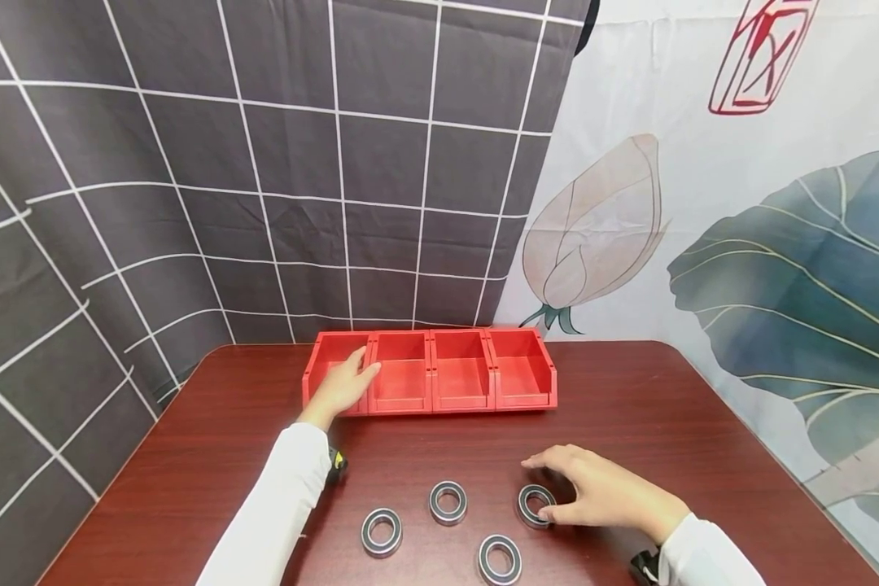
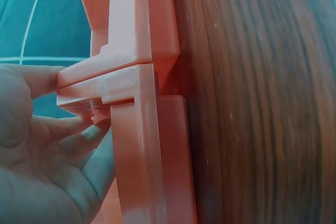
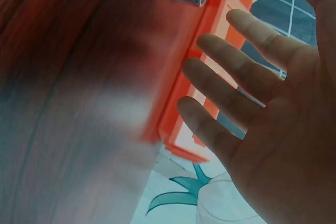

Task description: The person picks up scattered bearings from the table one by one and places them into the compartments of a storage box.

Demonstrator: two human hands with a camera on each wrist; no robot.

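A row of joined red plastic storage bins (image 1: 403,404) stands toward the back of the table. My left hand (image 1: 346,382) reaches to its left end and pinches the divider between the first two bins. In the left wrist view the thumb of that hand (image 2: 47,166) lies on one side of the divider (image 2: 100,85), the other fingers on the opposite side. My right hand (image 1: 604,492) hovers with fingers spread beside a ball bearing (image 1: 525,506), its thumb overlapping the ring's edge in the head view. Those fingers look fairly straight and hold nothing in the right wrist view (image 3: 283,114).
Three more bearings lie on the dark red wooden table (image 1: 249,456): one at left (image 1: 365,532), one in the middle (image 1: 435,503) and one nearer the front (image 1: 484,560). Behind the table hang a grey grid cloth (image 1: 381,155) and a white cloth with painted plants (image 1: 674,73).
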